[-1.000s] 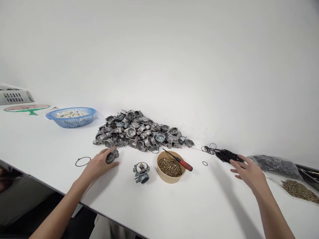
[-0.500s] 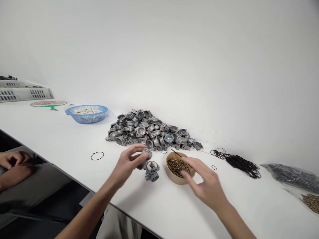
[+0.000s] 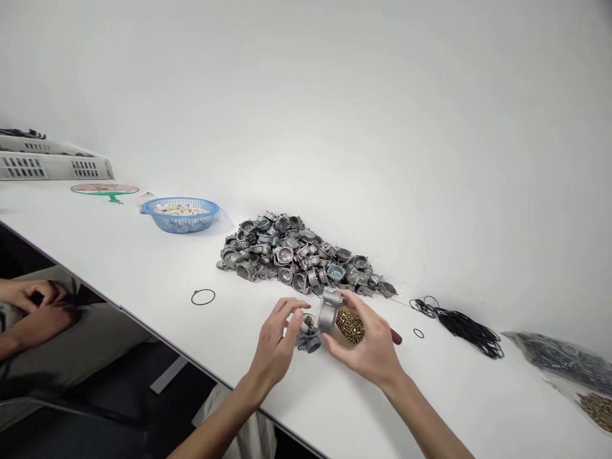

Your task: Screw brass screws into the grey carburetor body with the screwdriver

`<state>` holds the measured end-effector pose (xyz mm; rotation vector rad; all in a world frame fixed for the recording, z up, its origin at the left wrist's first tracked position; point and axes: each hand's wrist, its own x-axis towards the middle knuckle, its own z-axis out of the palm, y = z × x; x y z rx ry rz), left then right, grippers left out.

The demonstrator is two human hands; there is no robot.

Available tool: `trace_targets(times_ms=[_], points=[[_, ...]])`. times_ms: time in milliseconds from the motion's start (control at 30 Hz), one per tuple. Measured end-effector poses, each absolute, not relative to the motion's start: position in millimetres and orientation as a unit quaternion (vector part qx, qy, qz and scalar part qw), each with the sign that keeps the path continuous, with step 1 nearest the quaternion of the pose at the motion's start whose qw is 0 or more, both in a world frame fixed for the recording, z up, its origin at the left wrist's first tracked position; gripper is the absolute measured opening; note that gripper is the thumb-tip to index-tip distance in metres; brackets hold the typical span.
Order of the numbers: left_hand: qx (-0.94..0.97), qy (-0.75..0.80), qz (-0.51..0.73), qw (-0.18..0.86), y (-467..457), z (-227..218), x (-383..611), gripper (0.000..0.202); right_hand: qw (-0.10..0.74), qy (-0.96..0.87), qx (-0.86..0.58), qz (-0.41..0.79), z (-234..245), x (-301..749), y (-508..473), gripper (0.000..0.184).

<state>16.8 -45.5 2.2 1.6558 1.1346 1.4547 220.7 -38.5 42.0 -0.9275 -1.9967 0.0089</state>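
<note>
My right hand [image 3: 370,341] grips a grey metal float bowl [image 3: 329,310] between thumb and fingers, raised and tilted on its side. The red end of a tool handle [image 3: 396,336] sticks out behind this hand; the rest of it is hidden. My left hand [image 3: 277,341], fingers apart and nothing visible in it, is just left of the bowl. Below and between both hands a carburetor body [image 3: 310,341] sits on the table, partly covered by the left fingers. Brass screws or jets [image 3: 350,326] fill a round tub behind my right hand, most of the tub hidden.
A heap of metal bowls [image 3: 287,252] lies against the wall. Left of it are a blue basket [image 3: 182,220] of pale parts and a hand fan [image 3: 105,190]. Black rings [image 3: 203,297], a cord bundle [image 3: 471,331] and bags [image 3: 564,357] lie about. Another person's hands [image 3: 36,315] rest at far left.
The float bowl has passed from my left hand to my right, which has come off the brass parts. My left hand has opened. The view has shifted slightly.
</note>
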Motion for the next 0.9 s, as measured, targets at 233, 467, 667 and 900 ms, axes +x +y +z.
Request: trace_targets(times_ms=[233,467,667,900], points=[[0.759,0.467,0.427,0.155,-36,-28,17,0.023,0.443,-0.763,-0.468,0.058,51,246,-7,0.069],[0.761,0.43,0.405,0.269,-23,-29,5,0.04,0.329,-0.792,-0.495,0.138,53,248,-3,0.073],[0.704,0.453,0.43,0.339,-16,-36,1,0.055,0.228,-0.836,-0.475,0.156,57,237,2,0.075],[0.673,0.428,0.447,0.405,-10,-40,-1,0.065,0.1,-0.852,-0.487,0.161,73,216,6,0.075]])
